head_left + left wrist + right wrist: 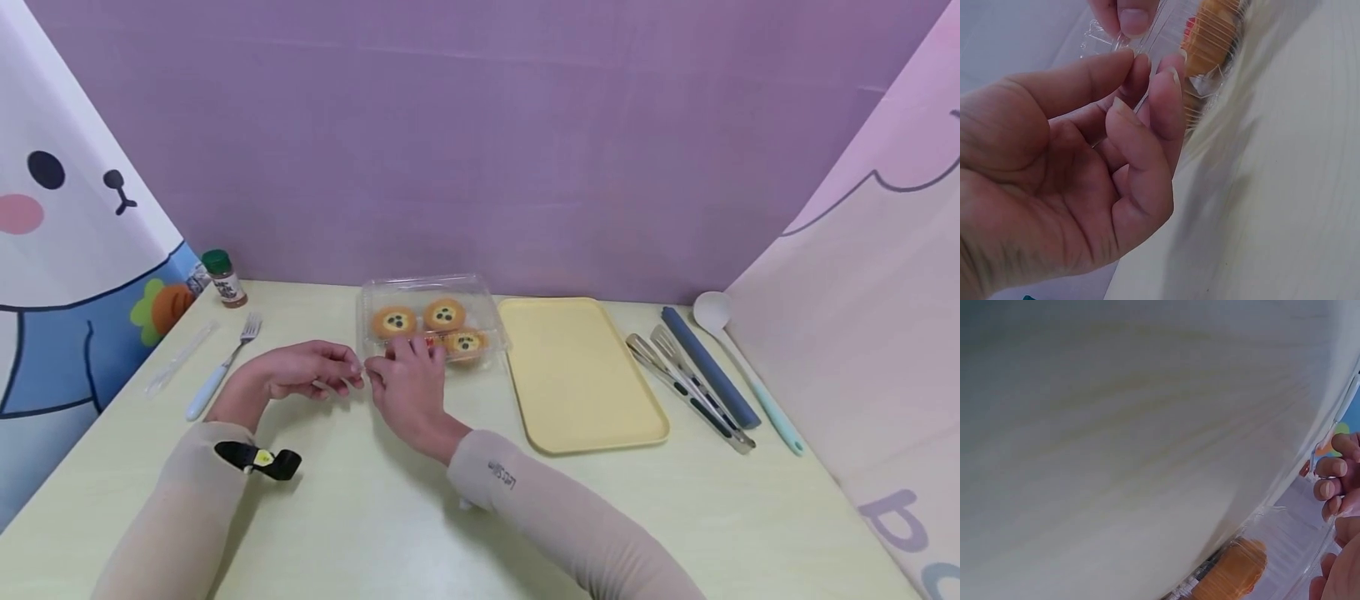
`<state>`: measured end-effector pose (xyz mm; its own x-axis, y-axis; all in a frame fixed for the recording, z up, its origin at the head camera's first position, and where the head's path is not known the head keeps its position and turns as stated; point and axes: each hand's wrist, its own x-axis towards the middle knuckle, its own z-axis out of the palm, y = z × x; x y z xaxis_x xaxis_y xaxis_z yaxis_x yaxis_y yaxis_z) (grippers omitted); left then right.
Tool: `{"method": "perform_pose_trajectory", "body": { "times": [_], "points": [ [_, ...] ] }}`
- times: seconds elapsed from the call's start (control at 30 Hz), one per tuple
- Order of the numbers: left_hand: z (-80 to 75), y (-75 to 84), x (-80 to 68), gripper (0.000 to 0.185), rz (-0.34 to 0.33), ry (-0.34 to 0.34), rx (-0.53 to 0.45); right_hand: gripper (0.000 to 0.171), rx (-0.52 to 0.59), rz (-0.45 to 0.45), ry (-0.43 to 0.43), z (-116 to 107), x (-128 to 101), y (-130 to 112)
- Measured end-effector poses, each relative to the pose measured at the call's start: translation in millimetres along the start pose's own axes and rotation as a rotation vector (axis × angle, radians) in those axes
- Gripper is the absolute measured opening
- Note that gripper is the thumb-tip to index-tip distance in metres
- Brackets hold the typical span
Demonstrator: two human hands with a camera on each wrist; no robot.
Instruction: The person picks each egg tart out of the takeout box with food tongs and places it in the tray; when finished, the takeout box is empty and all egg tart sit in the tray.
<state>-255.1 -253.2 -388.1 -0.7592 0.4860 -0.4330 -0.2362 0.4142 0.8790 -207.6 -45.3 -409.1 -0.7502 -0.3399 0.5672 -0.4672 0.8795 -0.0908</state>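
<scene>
Head cam: clear rectangular plastic box (408,293) just ahead; my L hand (307,369), half-curled, pinches nr corner; R hand (408,387) grips front, cropped R-wrist cam.

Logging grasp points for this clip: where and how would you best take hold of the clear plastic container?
Probably a light pinch on the left edge of the clear plastic container, coming from the left. It lies flat, with the left hand near that side, while the yellow tray crowds its right and the purple backdrop stands close behind.
</scene>
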Motion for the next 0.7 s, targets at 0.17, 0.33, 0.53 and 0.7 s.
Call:
{"method": "perform_pose_trajectory", "body": {
  "times": [0.17, 0.33, 0.53, 0.7],
  "points": [
    [2.7, -0.3, 1.4, 0.017, 0.009, 0.02, -0.02, 0.012, 0.027, 0.015, 0.005, 0, 1, 0],
    [3.4, -2.1, 2.3, 0.021, -0.004, 0.038, -0.049, 0.012, 0.053, 0.016, 0.015, -1, 4, 0],
    [3.9, -3.0, 3.1, 0.018, -0.007, 0.045, -0.064, 0.011, 0.048, -0.03, 0.1, -6, 12, 2],
    [5.3, -2.5, 3.8, 0.017, 0.0, 0.048, -0.066, 0.009, 0.061, -0.041, 0.19, -14, 23, 5]
  ]
}}
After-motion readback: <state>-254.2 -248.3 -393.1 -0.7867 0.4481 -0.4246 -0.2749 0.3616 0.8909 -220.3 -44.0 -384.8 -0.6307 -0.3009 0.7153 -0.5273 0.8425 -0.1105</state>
